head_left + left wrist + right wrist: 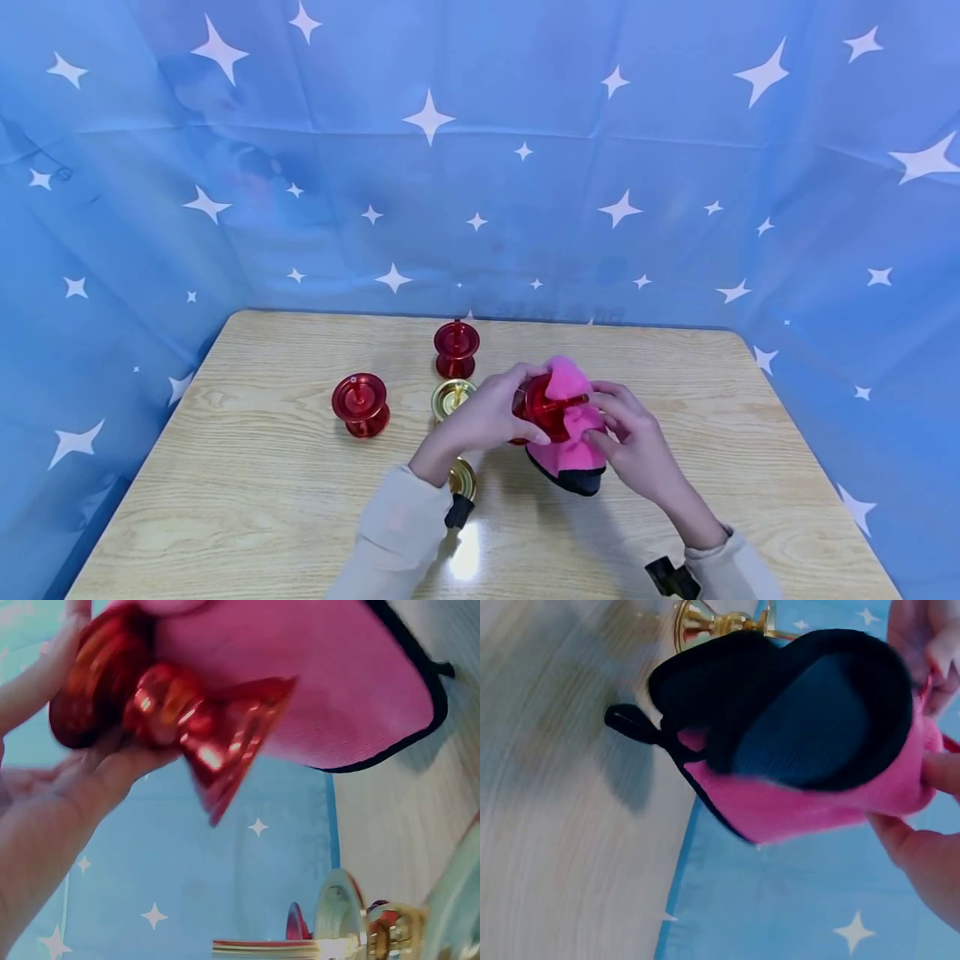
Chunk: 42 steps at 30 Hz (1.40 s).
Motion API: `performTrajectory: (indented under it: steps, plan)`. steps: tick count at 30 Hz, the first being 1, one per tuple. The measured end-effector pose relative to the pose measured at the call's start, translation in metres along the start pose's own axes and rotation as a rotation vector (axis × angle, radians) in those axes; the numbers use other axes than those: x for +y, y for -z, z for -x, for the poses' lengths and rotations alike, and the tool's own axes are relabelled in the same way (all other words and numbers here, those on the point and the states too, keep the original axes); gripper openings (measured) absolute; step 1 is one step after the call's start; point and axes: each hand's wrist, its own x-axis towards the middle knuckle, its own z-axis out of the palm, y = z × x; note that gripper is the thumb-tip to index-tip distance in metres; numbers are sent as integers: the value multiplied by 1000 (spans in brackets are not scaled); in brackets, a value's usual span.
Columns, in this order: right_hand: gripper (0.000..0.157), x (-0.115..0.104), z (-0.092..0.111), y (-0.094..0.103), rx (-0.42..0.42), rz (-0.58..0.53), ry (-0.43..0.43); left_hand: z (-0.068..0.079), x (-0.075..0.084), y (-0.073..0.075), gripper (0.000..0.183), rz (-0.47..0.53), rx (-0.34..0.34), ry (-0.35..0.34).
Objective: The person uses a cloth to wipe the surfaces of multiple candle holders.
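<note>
My left hand (491, 410) grips a shiny red candle holder (169, 705), tilted on its side above the table, its spike pointing right in the head view. A pink cloth (573, 454) with a black edge and dark underside lies against the holder's dish. My right hand (633, 442) pinches this cloth beside the spike. In the right wrist view, thumb and fingers press the folded cloth (802, 799), which hides most of the holder; a small black loop (634, 724) hangs from its corner.
Left of my hands stand two more red candle holders (360, 404) on the wooden table (247, 467). Two gold candle holders (452, 393) are partly hidden by my left arm. A blue curtain (495, 183) with white stars hangs behind the table.
</note>
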Motion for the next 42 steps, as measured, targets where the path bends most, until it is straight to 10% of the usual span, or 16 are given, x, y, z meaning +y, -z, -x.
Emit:
performTrajectory:
  steps: [6, 17, 25, 36, 42]
  plan:
    - [49, 1, -7, 3, -43, 106, 8, -1, 1, 3, 74, -108, -53, -4]
    - [47, -9, -5, -5, 5, 0, -67, -3, 5, -1, 73, -65, 133, 15]
    - [51, -10, -12, 2, 0, 113, 15, 1, 5, 7, 74, -24, -60, 11]
    - [47, -8, -10, 8, -19, -13, -35, 3, 2, 8, 68, 221, -106, 14]
    - [46, -12, -10, 9, -1, -93, -93, 2, 1, 7, 80, 65, -92, -89]
